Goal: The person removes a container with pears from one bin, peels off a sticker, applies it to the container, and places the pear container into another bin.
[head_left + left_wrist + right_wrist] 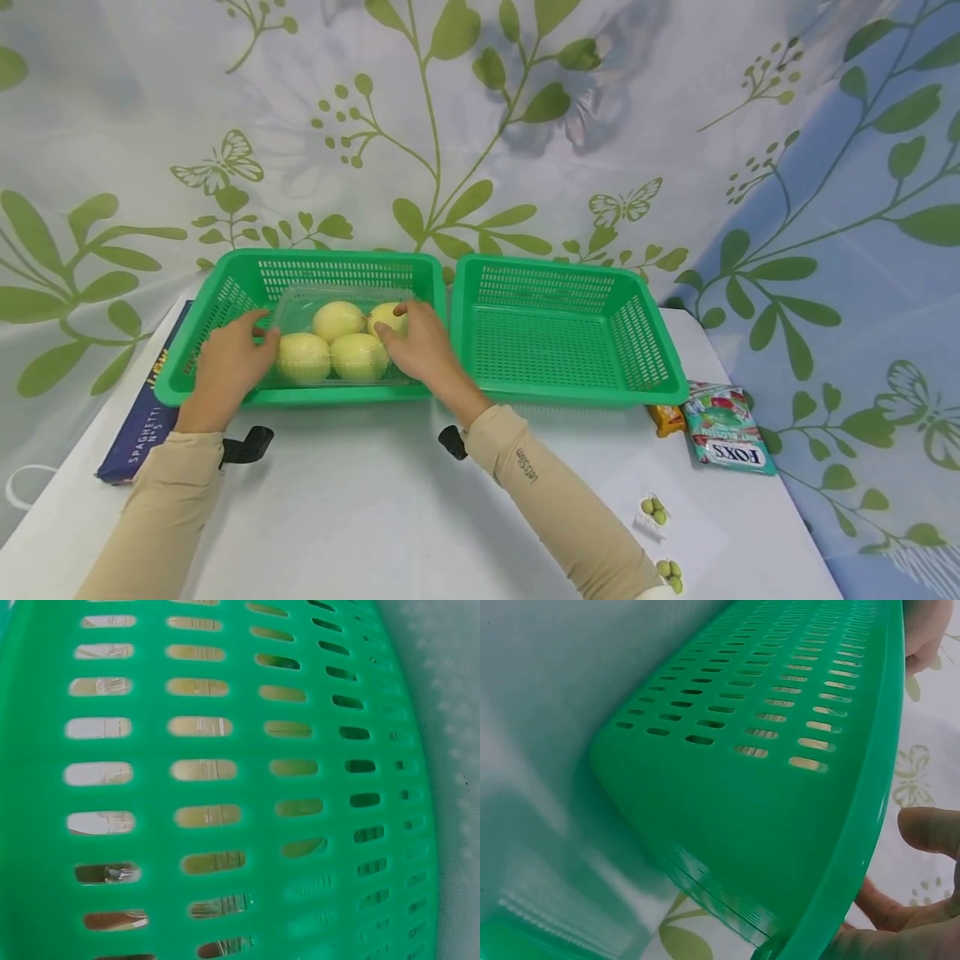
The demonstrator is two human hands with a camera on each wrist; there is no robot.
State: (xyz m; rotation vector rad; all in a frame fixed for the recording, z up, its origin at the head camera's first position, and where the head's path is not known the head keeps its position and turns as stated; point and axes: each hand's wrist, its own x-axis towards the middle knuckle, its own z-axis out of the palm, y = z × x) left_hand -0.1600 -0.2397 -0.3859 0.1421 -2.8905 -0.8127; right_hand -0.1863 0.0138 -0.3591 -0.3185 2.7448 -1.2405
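A clear plastic box of pale yellow fruits (360,358) sits in the left green basket (300,398). My left hand (234,354) is at the box's left end, fingers loosely bent, thumb near the nearest fruit. At the right end is my right hand (422,340), its thumb and fingers parted over the box's corner. The right wrist view shows the parted thumb and fingers of that hand (922,900) beyond the basket rim, and part of my left hand (926,630). In the left wrist view, the basket wall (150,750) fills most of the frame and the hand is hidden.
A second green basket (570,392) stands to the right. A blue spaghetti box (142,429) lies at the left, partly behind the left basket. On the right are a Foxs bag (723,429), an orange packet (667,419) and small green fruit pictures (654,510). A patterned curtain (360,183) hangs behind.
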